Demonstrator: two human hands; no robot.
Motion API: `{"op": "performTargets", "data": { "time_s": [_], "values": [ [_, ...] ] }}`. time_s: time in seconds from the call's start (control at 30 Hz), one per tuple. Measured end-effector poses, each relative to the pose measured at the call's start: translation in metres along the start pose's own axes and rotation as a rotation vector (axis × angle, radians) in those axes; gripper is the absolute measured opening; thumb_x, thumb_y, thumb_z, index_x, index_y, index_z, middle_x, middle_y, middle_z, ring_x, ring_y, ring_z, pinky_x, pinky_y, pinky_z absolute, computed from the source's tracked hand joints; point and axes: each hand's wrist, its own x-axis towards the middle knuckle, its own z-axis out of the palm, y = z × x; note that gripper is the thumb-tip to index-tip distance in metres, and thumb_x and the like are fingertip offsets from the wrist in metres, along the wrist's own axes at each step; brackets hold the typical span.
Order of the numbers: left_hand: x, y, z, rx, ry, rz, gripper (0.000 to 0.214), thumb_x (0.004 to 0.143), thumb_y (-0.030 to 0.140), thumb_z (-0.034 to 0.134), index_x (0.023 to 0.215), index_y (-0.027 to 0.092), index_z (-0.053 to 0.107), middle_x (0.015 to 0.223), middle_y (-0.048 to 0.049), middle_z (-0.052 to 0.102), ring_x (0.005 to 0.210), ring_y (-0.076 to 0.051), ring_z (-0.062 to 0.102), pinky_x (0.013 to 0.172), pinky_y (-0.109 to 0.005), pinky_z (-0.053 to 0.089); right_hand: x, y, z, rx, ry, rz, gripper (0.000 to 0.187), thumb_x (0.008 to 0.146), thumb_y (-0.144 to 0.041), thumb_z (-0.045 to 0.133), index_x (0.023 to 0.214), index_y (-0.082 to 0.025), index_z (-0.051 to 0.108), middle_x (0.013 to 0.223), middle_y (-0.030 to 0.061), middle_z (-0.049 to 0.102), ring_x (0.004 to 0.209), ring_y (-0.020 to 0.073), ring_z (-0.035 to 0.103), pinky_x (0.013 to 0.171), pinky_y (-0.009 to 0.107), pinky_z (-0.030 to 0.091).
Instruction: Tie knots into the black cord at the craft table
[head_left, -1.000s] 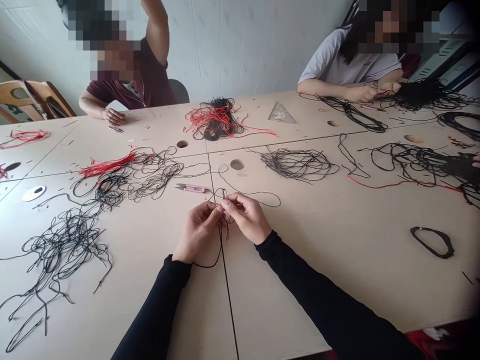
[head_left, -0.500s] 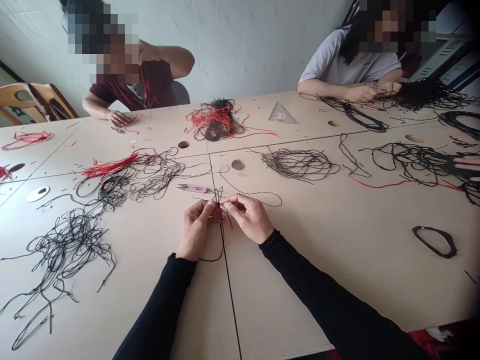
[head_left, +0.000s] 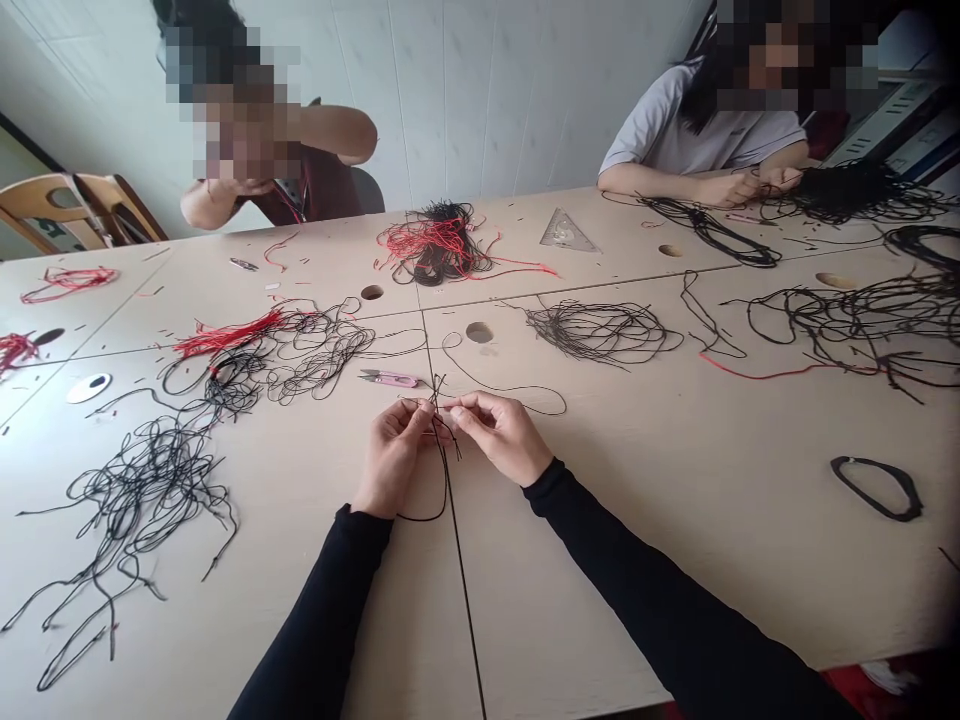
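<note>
Black cord (head_left: 439, 440) occupies the working position near the centre of the table (head_left: 600, 570), directly in front of the wearer and between both hands. Its long axis runs fore and aft, roughly at right angles to the line joining the hands. Short free ends stand up beyond the fingertips, and a narrow loop hangs toward the wearer, close beside the seam between two table sections.

The left hand (head_left: 394, 465) is curled, with its thumb and forefinger closed on the cord. The right hand (head_left: 496, 435) comes in from the opposite side, its fingers extended and almost closed, and appears to pinch the cord at nearly the same point. The fingers partly hide the exact grip. The left hand is nearer the hanging loop.

Pink-handled snips (head_left: 394, 380) lie just beyond the left hand, with the blades pointing left. A thin strand (head_left: 510, 388) curves beyond the right hand; whether it belongs to the same cord cannot be determined. A loose tangle of black cord (head_left: 604, 333) lies farther ahead, to the right.
</note>
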Motion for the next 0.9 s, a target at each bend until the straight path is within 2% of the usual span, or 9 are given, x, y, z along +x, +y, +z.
{"op": "performTargets", "data": {
  "time_s": [0.13, 0.2, 0.27, 0.33, 0.43, 0.5, 0.57, 0.67, 0.9],
  "values": [
    [0.001, 0.001, -0.001, -0.002, 0.008, -0.01, 0.03, 0.081, 0.042, 0.07, 0.08, 0.014, 0.061, 0.073, -0.0035, 0.065, 0.063, -0.014, 0.062, 0.066, -0.03, 0.052, 0.001, -0.006, -0.008, 0.447, -0.129, 0.095, 0.026, 0.083, -0.031, 0.062, 0.103, -0.018, 0.069, 0.078, 0.0038, 0.071, 0.067, 0.0139, 0.062, 0.063, 0.028, 0.052],
    [0.0, 0.002, -0.001, -0.016, 0.01, -0.017, 0.03, 0.08, 0.042, 0.071, 0.08, 0.014, 0.061, 0.072, -0.0033, 0.064, 0.062, -0.014, 0.061, 0.066, -0.03, 0.052, 0.002, -0.009, -0.013, 0.661, -0.173, 0.108, 0.025, 0.079, -0.031, 0.066, 0.1, -0.018, 0.07, 0.091, 0.0059, 0.073, 0.077, 0.0148, 0.066, 0.068, 0.028, 0.055],
    [0.0, 0.004, 0.0, -0.029, 0.009, -0.022, 0.03, 0.079, 0.041, 0.073, 0.077, 0.014, 0.061, 0.07, -0.0024, 0.063, 0.06, -0.013, 0.061, 0.064, -0.029, 0.052, 0.003, -0.01, -0.016, 0.74, -0.154, 0.12, 0.031, 0.074, -0.032, 0.071, 0.103, -0.02, 0.07, 0.101, 0.0063, 0.073, 0.089, 0.0168, 0.068, 0.075, 0.029, 0.057],
    [-0.001, 0.005, 0.002, -0.029, 0.005, -0.021, 0.029, 0.079, 0.04, 0.072, 0.075, 0.014, 0.06, 0.069, -0.0018, 0.062, 0.059, -0.013, 0.06, 0.063, -0.029, 0.052, 0.004, -0.009, -0.017, 0.706, -0.094, 0.145, 0.034, 0.073, -0.035, 0.075, 0.104, -0.021, 0.069, 0.103, 0.0062, 0.073, 0.091, 0.018, 0.069, 0.076, 0.03, 0.059],
    [-0.001, 0.005, 0.003, -0.019, 0.015, -0.017, 0.029, 0.081, 0.04, 0.07, 0.075, 0.014, 0.059, 0.072, -0.0024, 0.063, 0.061, -0.013, 0.061, 0.063, -0.029, 0.053, 0.006, -0.006, -0.016, 0.567, 0.02, 0.163, 0.033, 0.076, -0.044, 0.073, 0.097, -0.02, 0.069, 0.09, 0.0055, 0.072, 0.077, 0.0165, 0.068, 0.065, 0.03, 0.059],
    [-0.001, 0.003, 0.003, -0.029, 0.03, -0.012, 0.029, 0.081, 0.04, 0.07, 0.076, 0.014, 0.06, 0.076, -0.0031, 0.064, 0.064, -0.013, 0.062, 0.065, -0.029, 0.053, 0.007, -0.005, -0.014, 0.44, 0.105, 0.106, 0.03, 0.078, -0.046, 0.071, 0.093, -0.019, 0.07, 0.088, 0.005, 0.071, 0.073, 0.0154, 0.065, 0.062, 0.029, 0.057],
    [-0.001, 0.001, 0.003, -0.047, 0.039, -0.009, 0.027, 0.08, 0.039, 0.072, 0.079, 0.014, 0.06, 0.08, -0.0033, 0.066, 0.069, -0.013, 0.064, 0.07, -0.029, 0.054, 0.006, -0.005, -0.011, 0.298, 0.17, -0.006, 0.024, 0.08, -0.043, 0.069, 0.089, -0.02, 0.072, 0.096, 0.0054, 0.071, 0.084, 0.0169, 0.065, 0.072, 0.03, 0.057],
    [-0.001, -0.001, 0.003, -0.055, 0.042, 0.0, 0.026, 0.078, 0.036, 0.074, 0.083, 0.014, 0.062, 0.084, -0.0037, 0.067, 0.075, -0.014, 0.066, 0.078, -0.032, 0.054, 0.004, -0.007, -0.007, 0.172, 0.164, -0.119, 0.02, 0.084, -0.039, 0.066, 0.089, -0.02, 0.072, 0.1, 0.0051, 0.072, 0.096, 0.0189, 0.066, 0.087, 0.034, 0.056],
    [-0.003, -0.001, 0.008, -0.02, 0.043, 0.047, 0.026, 0.075, 0.033, 0.077, 0.084, 0.015, 0.062, 0.083, -0.0053, 0.07, 0.082, -0.016, 0.068, 0.085, -0.032, 0.052, -0.003, -0.002, 0.001, 0.035, 0.111, -0.123, 0.028, 0.088, -0.036, 0.063, 0.109, -0.018, 0.065, 0.093, 0.0062, 0.073, 0.085, 0.0186, 0.07, 0.084, 0.034, 0.058]
  ]
}}
